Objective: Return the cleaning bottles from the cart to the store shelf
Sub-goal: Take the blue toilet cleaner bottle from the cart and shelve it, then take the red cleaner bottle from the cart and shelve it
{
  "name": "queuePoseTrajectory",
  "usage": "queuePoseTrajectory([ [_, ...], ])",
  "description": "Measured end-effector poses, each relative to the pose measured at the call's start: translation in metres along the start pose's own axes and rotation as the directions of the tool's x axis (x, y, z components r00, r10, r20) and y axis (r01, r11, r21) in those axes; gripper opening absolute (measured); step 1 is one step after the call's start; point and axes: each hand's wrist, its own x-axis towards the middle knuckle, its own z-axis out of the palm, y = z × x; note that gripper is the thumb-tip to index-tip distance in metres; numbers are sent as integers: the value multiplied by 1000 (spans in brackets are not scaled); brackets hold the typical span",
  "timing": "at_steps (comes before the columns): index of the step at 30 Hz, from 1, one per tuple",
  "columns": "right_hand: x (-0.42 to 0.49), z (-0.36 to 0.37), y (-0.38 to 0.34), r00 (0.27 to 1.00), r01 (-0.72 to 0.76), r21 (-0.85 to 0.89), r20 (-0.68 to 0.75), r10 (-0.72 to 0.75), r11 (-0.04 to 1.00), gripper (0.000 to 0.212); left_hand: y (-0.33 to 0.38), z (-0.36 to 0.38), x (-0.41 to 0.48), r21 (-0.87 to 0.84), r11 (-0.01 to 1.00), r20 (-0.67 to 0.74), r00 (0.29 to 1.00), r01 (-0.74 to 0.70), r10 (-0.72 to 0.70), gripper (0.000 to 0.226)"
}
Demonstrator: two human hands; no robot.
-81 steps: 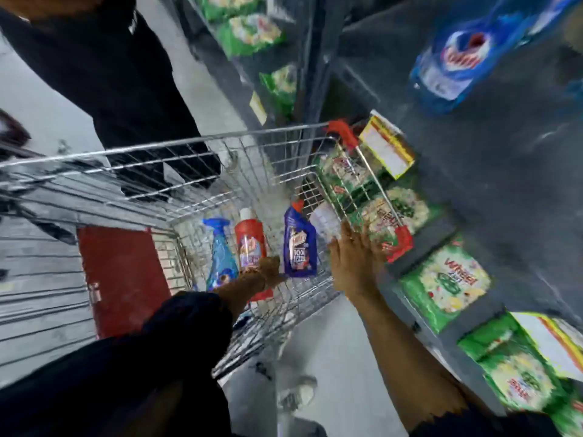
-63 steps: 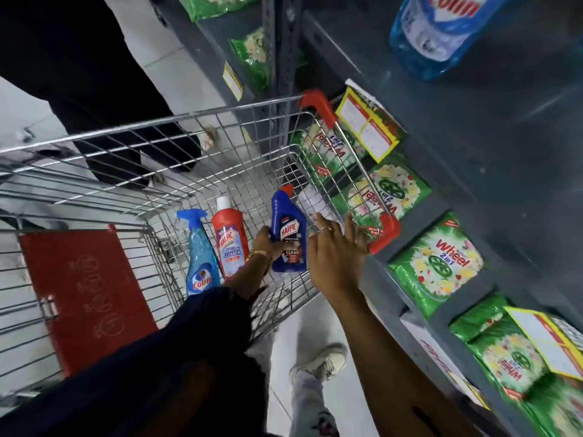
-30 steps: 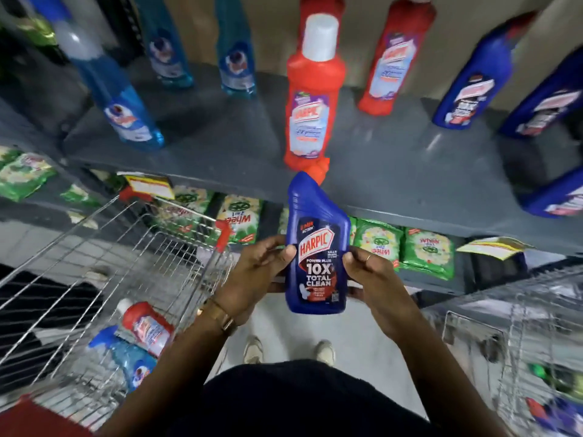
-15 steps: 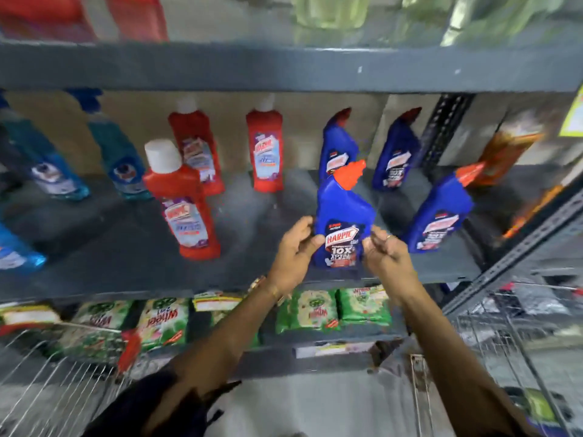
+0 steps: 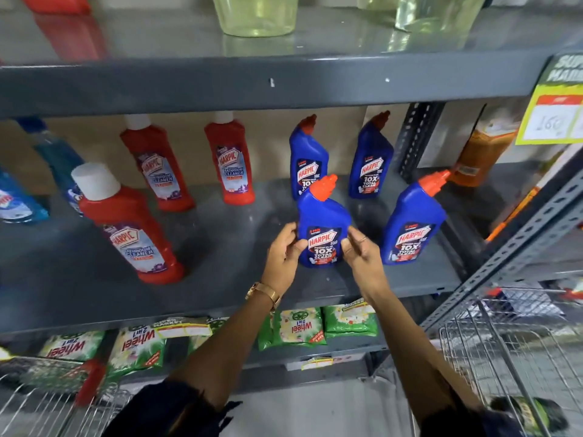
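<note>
A blue Harpic bottle with an orange cap stands upright on the grey store shelf, near its front edge. My left hand presses its left side, thumb on the label. Fingers of my right hand rest on its right side. Another blue bottle stands just to the right, and two more stand at the back. A corner of the wire cart shows at the bottom left; what is in it is out of sight.
Three red Harpic bottles stand to the left on the same shelf, with blue spray bottles beyond them. Green detergent packs fill the shelf below. A second wire cart stands at the right, and a yellow price tag hangs above it.
Both hands lifted the blue bottle out of the cart and carried it up to the shelf. It now stands on the shelf board between my hands.
</note>
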Motion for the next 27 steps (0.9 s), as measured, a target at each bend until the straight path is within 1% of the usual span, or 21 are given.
queuePoseTrajectory([
  [4,1,-4,6,1000,-2,-12,-3,2,1000,34,-2,3,0,-8,1000,-7,1000,12,-12,24],
  [6,-8,2,7,999,21,-29,-44,-22,999,37,-1,0,-3,-14,999,21,999,30,-30,27],
  [7,-16,8,9,994,35,-43,-103,-39,998,37,-1,-1,-5,-14,999,41,998,41,-40,35],
  [8,-29,17,9,980,42,-75,-193,-56,996,36,1,-4,-10,-12,998,52,997,57,-57,47],
  [9,-42,27,12,950,45,-115,-302,-78,992,35,4,-7,-16,-10,997,58,996,74,-74,55],
  [10,-56,40,14,912,43,-146,-397,-98,988,33,6,-13,-24,0,997,52,995,83,-83,58],
  [11,-72,54,18,884,49,-165,-452,-119,985,32,9,-22,-35,7,996,30,996,88,-88,57],
  [13,-101,82,23,869,80,-179,-469,-156,981,32,15,-42,-59,-10,998,-32,998,60,-61,50],
  [14,-115,101,25,884,84,-181,-441,-157,980,32,17,-59,-75,-16,999,-78,996,38,-39,44],
  [16,-144,143,25,934,90,-188,-324,-148,978,27,21,-100,-112,-1,1000,-169,985,31,-31,35],
  [18,-171,192,22,986,94,-172,-117,-115,981,25,22,-147,-152,7,997,-258,964,70,-66,31],
  [19,-184,220,20,996,93,-158,7,-93,983,25,19,-174,-173,17,995,-321,943,97,-87,30],
  [20,-195,248,20,989,89,-157,132,-68,984,23,19,-201,-195,32,992,-386,917,121,-99,29],
  [22,-214,298,24,940,101,-194,340,-29,976,19,10,-252,-239,75,982,-503,857,176,-115,27],
  [23,-225,326,29,903,112,-221,429,-7,969,20,2,-279,-263,114,968,-558,821,225,-125,27],
  [25,-245,381,41,812,133,-288,581,62,948,32,-23,-331,-314,155,907,-655,728,392,-203,26],
  [27,-260,429,59,713,183,-381,686,144,906,45,-62,-372,-366,111,817,-733,602,566,-318,30],
])
